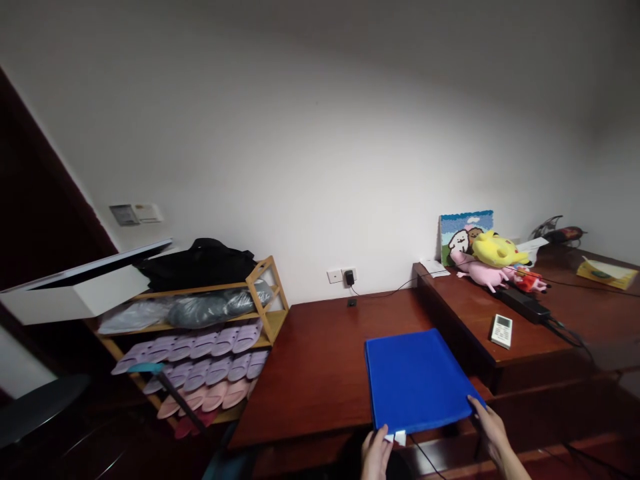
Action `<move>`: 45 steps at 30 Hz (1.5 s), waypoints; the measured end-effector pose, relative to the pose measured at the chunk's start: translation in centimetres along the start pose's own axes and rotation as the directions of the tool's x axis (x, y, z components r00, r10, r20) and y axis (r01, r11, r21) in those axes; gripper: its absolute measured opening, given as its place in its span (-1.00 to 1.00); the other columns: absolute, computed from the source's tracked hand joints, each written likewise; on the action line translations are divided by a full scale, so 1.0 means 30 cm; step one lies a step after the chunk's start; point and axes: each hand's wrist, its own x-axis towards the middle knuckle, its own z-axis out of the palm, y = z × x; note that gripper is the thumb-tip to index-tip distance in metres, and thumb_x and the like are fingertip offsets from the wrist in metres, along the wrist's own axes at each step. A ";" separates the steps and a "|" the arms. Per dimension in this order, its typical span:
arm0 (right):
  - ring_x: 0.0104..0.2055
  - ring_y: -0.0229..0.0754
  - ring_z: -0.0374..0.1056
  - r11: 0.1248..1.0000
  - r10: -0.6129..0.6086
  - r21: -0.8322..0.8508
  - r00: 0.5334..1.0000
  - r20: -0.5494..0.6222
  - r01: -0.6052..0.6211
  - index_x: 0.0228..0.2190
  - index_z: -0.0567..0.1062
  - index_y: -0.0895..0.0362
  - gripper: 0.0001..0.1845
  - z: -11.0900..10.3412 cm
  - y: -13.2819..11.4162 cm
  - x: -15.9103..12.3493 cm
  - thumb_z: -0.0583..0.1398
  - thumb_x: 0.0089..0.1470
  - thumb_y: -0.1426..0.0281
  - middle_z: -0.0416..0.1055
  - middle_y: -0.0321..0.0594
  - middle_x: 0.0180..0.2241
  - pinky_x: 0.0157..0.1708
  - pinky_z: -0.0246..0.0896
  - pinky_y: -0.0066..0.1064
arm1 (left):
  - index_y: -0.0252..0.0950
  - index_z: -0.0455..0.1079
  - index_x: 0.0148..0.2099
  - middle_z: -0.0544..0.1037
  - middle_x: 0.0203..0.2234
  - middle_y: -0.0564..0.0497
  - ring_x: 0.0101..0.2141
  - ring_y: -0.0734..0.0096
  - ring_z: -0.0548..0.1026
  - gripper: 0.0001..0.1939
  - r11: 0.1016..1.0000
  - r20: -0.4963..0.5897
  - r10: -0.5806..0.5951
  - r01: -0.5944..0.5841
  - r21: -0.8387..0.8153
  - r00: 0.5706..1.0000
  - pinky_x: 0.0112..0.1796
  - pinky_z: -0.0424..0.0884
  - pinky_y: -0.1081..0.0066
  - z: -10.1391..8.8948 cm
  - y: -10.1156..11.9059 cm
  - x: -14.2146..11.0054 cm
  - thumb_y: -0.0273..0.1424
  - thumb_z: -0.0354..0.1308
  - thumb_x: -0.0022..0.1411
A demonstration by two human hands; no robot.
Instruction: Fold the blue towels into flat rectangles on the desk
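Note:
A flat blue cloth-covered pad (417, 380) lies on the low reddish-brown wooden table (310, 373), its near edge at the table's front. My left hand (376, 455) pinches the pad's near left corner, beside two small white tags (395, 437). My right hand (489, 427) grips the pad's near right corner, fingers curled on its edge.
A raised wooden desk (475, 313) to the right carries plush toys (493, 261), a white remote (501, 330), a black power strip (523, 303) and cables. A bamboo rack (210, 333) of slippers stands at the left with a black bag on top. A wall socket (343, 275) sits behind the table.

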 end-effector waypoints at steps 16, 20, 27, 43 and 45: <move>0.12 0.01 0.46 0.740 -0.425 -0.325 0.784 0.451 0.589 0.13 0.37 0.10 -0.42 0.376 -0.112 -0.262 0.03 0.10 0.21 0.51 0.00 0.08 0.10 0.36 -0.22 | -0.30 0.42 -0.09 0.69 -0.21 -0.20 -0.08 -0.04 0.65 -0.54 0.999 0.035 -0.024 0.023 0.027 0.999 0.10 0.49 0.12 0.028 0.063 -0.071 -0.43 0.50 -0.02; 0.24 0.04 0.35 0.557 -0.428 -0.382 0.649 0.629 0.737 0.18 0.40 0.12 -0.35 0.474 -0.001 -0.377 0.08 0.03 0.39 0.48 -0.03 0.14 0.26 0.24 -0.12 | -0.29 0.44 -0.10 0.69 -0.17 -0.21 -0.03 -0.06 0.63 -0.50 0.999 0.063 -0.023 0.021 0.041 0.998 0.08 0.48 0.14 0.019 0.074 -0.070 -0.41 0.53 -0.09; 0.37 0.05 0.15 0.363 -0.307 -0.439 0.550 0.777 0.822 0.25 0.37 0.19 -0.34 0.445 0.037 -0.398 0.05 0.10 0.47 0.29 0.02 0.30 0.37 0.06 -0.07 | -0.23 0.40 -0.14 0.69 -0.25 -0.14 -0.08 0.00 0.65 -0.46 0.995 0.111 -0.063 0.054 0.084 0.992 0.01 0.51 0.21 0.007 0.087 -0.064 -0.36 0.55 -0.16; 0.40 0.08 0.09 0.540 -0.217 -0.338 0.516 0.829 0.771 0.03 0.56 0.05 -0.49 0.353 -0.073 -0.402 0.10 0.21 0.05 0.27 -0.07 0.32 0.41 -0.09 -0.02 | -0.24 0.56 -0.15 0.68 -0.12 -0.20 -0.02 -0.09 0.62 -0.44 0.992 0.183 -0.025 0.002 0.128 0.983 -0.09 0.56 0.18 0.074 0.093 -0.087 -0.11 0.58 -0.18; 0.31 0.08 0.26 0.637 -0.299 -0.357 0.647 0.702 0.683 -0.09 0.61 0.06 -0.47 0.322 -0.084 -0.352 0.05 0.21 0.00 0.41 -0.02 0.21 0.35 0.04 -0.06 | -0.24 0.55 -0.13 0.68 -0.12 -0.22 0.00 -0.14 0.60 -0.38 0.984 0.153 -0.013 -0.015 0.176 0.988 -0.12 0.57 0.15 0.086 0.073 -0.071 -0.11 0.60 -0.25</move>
